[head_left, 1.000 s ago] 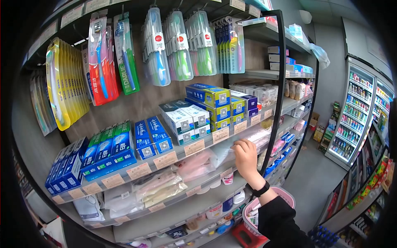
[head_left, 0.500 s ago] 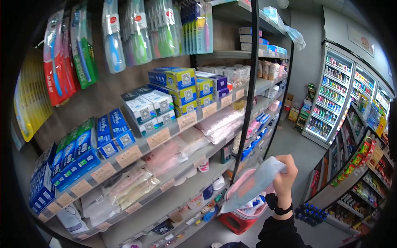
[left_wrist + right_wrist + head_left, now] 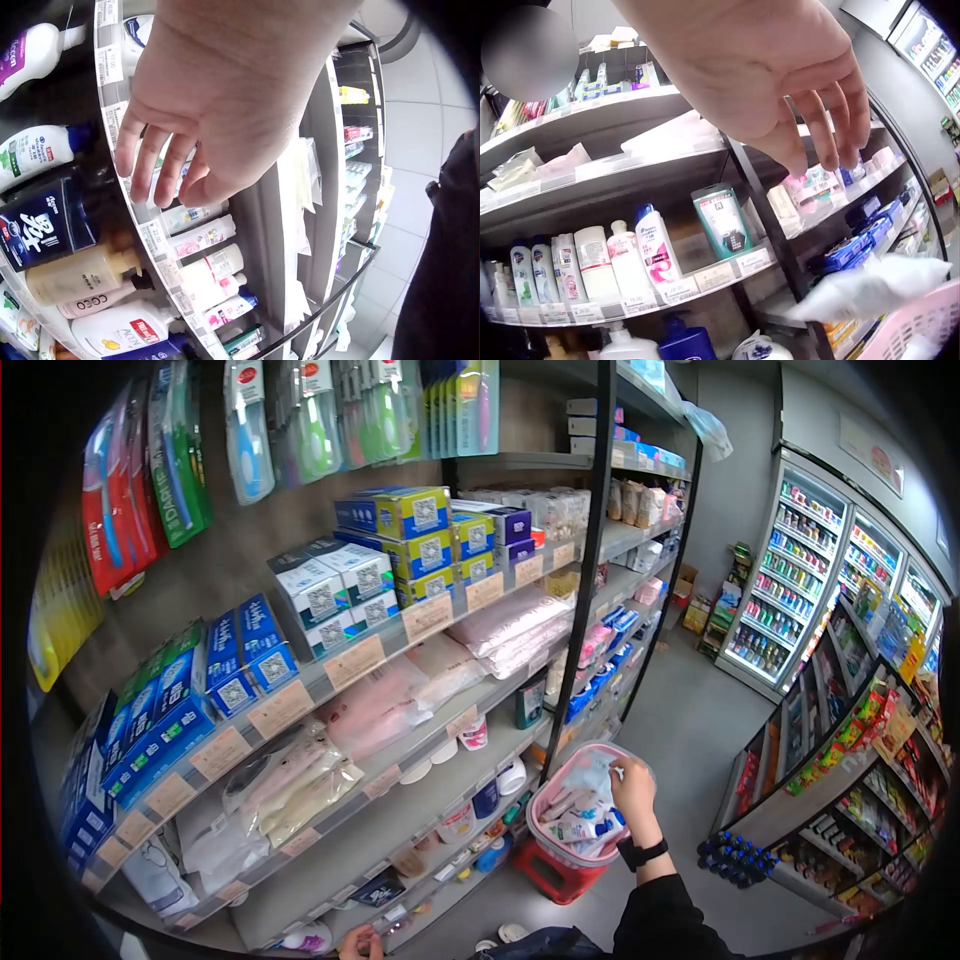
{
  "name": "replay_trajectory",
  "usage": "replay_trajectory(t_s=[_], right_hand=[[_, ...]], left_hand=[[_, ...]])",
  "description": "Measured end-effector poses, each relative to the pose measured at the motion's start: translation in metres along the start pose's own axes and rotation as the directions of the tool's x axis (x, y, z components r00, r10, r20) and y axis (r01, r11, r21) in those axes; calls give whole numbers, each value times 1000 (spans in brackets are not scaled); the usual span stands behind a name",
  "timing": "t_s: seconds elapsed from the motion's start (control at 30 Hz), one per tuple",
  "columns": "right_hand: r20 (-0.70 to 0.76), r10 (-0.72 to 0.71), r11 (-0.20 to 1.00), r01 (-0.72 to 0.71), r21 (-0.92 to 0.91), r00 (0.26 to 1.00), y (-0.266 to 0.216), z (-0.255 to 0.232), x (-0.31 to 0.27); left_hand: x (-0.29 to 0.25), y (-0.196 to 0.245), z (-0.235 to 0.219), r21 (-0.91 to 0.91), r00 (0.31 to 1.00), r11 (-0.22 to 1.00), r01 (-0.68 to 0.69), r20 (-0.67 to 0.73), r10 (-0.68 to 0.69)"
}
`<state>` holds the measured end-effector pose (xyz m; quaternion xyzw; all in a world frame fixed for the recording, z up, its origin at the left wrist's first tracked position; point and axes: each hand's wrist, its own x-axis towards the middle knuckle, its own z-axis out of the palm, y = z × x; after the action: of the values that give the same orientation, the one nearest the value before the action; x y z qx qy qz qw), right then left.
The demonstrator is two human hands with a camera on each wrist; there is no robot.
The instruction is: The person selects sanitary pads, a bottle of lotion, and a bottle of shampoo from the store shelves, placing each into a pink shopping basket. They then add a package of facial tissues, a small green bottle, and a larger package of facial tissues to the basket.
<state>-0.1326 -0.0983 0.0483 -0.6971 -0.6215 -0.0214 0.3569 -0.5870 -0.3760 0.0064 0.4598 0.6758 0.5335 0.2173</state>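
My right hand is over the pink basket, its fingers loosely bent in the right wrist view. Below those fingers and apart from them, a pale clear-wrapped packet shows blurred in mid-air above the basket's edge. In the head view the packet's light blue wrapping overlaps the basket's far part. White and blue packaged goods lie inside the basket. Low at the head view's bottom edge, my left hand holds nothing. Its fingers hang relaxed in front of shelved bottles.
The basket sits on a red base on the grey floor. Beside it stands a shelf rack with a black post, toothpaste boxes and flat packets. A snack rack and drinks fridges stand to the right.
My right hand took the light blue packet off the shelf, carried it right and down to the basket, and let go of it. My left hand has come into the head view.
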Motion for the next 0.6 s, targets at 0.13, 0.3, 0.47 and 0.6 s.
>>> replay_trajectory(t_s=[0.13,0.3,0.47,0.6], right_hand=[[97,12,961,-38,272,995,-14,15,13],[-47,-160,860,163,484,986,-97,-9,49],[-337,-368,744,492,452,866,-175,-27,87],[-386,-497,765,603,228,777,-210,-27,117]], left_hand=[[-6,-3,-5,-40,997,998,57,-41,-59],[-12,5,-8,-57,991,998,6,-131,-14],[-24,21,-14,-57,976,996,75,-202,-85],[-39,-2,-19,84,975,995,53,-222,-33]])
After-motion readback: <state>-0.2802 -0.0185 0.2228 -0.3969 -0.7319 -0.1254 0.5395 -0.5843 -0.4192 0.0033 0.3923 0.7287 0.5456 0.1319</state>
